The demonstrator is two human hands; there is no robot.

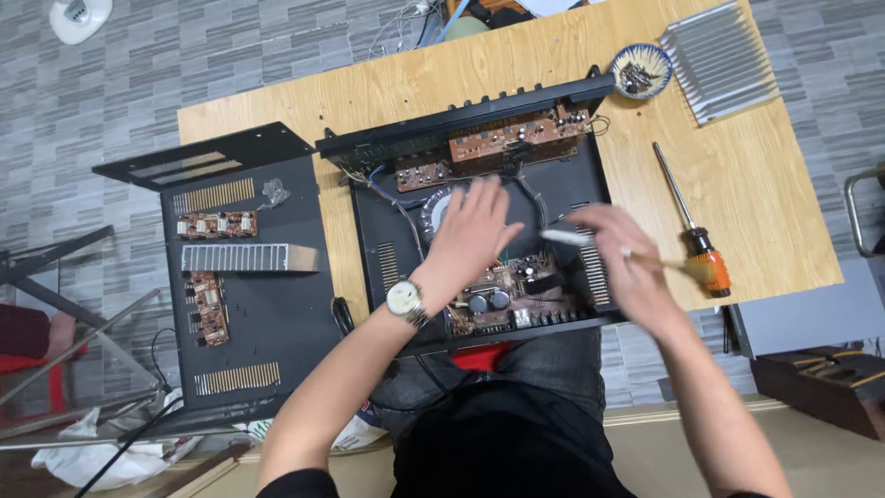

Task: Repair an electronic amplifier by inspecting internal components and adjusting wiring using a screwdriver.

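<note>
Open amplifier chassis (562, 198), centre of wooden table (737, 184), lid off for access. Left hand (470, 231): fingers spread, empty, bracing over the circuit boards (507, 138). Right hand (618, 258): blurred, apparently closed around a wooden-handled brush (590, 242). Orange-handled screwdriver (696, 235) to the right; bowl of screws (642, 70) far right; removed cover (267, 314) left.

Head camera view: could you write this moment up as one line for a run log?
left hand: spread over open amplifier chassis | right hand: blurred, holds brush | screwdriver: on wooden table | removed cover: beside the chassis
</note>
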